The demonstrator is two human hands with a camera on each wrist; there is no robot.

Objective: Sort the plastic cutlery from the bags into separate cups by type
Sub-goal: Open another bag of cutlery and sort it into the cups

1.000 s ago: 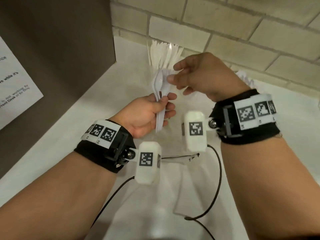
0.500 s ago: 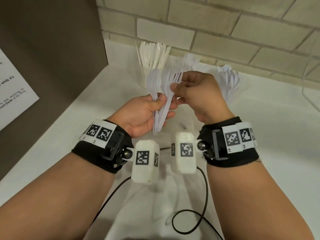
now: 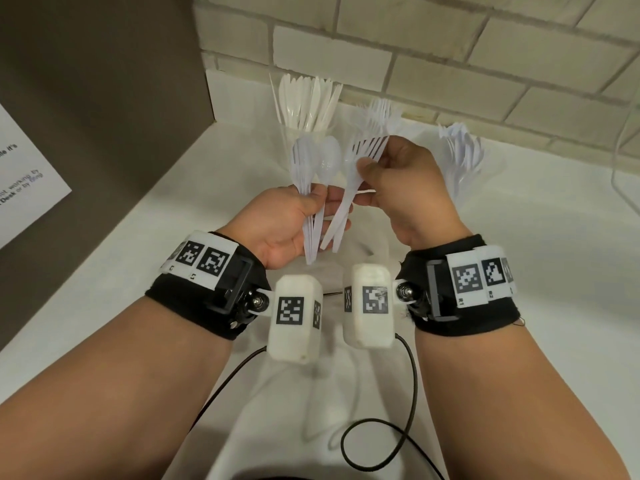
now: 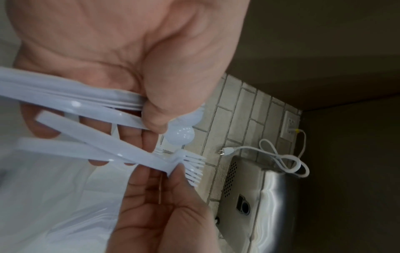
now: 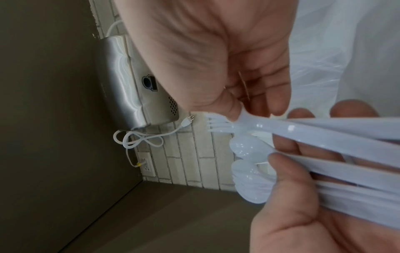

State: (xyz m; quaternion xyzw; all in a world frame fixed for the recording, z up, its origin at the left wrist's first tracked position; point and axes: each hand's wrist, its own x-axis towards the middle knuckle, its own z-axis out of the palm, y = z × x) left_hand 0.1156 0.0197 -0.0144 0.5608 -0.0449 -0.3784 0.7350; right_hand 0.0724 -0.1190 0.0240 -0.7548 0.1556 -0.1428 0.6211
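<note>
My left hand (image 3: 322,206) grips a bundle of white plastic spoons (image 3: 320,161) by the handles, thumb on top. My right hand (image 3: 375,161) pinches several white forks (image 3: 369,147) just below the tines and tilts them right, away from the spoons; their handles still cross my left fingers. The left wrist view shows the spoon bowls (image 4: 181,137) beyond my left thumb and the fork tines (image 4: 193,168). In the right wrist view the forks (image 5: 218,124) sit above the spoons (image 5: 249,171). Three clear cups stand by the wall: knives (image 3: 306,102), forks (image 3: 379,116), more cutlery (image 3: 462,150).
A crumpled clear plastic bag (image 3: 298,403) lies on the white counter (image 3: 138,271) under my wrists. A brown panel with a paper notice (image 3: 20,181) closes the left side, a brick wall (image 3: 450,64) the back. A steel appliance (image 4: 255,196) and white cord (image 4: 279,154) hang above.
My right hand has taken the forks from the mixed bundle and spread them to the right. Both hands have come closer to me, uncovering the cups behind them.
</note>
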